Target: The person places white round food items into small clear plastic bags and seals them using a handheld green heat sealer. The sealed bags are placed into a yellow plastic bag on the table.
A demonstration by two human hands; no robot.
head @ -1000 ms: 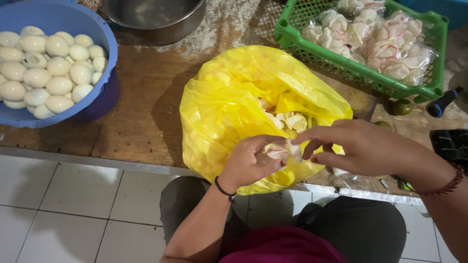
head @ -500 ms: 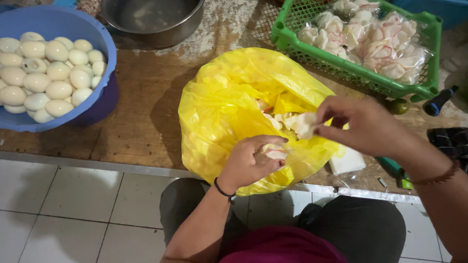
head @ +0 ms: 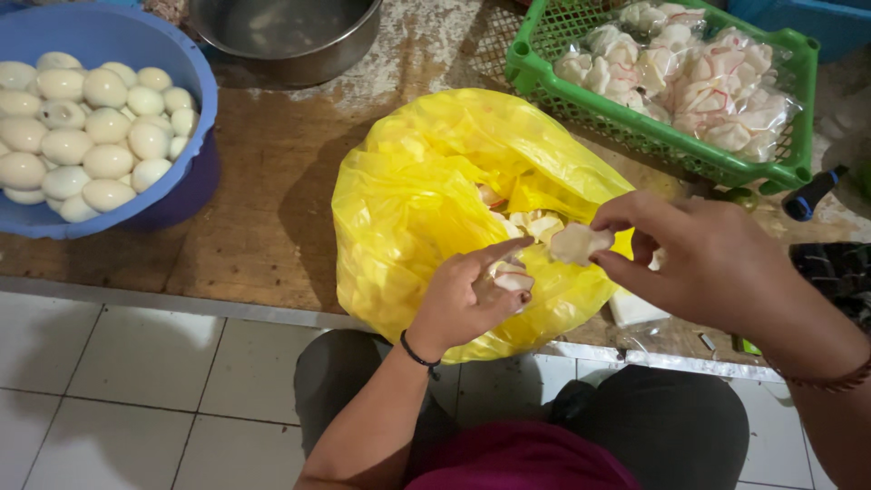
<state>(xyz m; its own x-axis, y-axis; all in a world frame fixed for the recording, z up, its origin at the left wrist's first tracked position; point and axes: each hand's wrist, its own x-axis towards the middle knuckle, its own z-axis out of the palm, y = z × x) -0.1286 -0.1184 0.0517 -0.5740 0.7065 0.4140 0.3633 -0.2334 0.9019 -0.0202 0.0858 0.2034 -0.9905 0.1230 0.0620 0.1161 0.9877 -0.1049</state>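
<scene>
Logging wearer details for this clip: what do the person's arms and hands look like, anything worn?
Both forearms are bare, with no sleeves or gloves in view. The left hand has a thin black band at the wrist. The right hand has a reddish-brown beaded bracelet at the wrist. No rings are visible.

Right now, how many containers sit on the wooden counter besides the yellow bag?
3: a blue bowl of peeled eggs at far left, a metal pot at top centre, a green basket of wrapped packets at top right. Others may lie out of frame.

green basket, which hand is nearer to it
Right. The right hand is just below the green basket, pinching a piece of shell. The left hand is lower and further left, over the yellow bag.
</scene>
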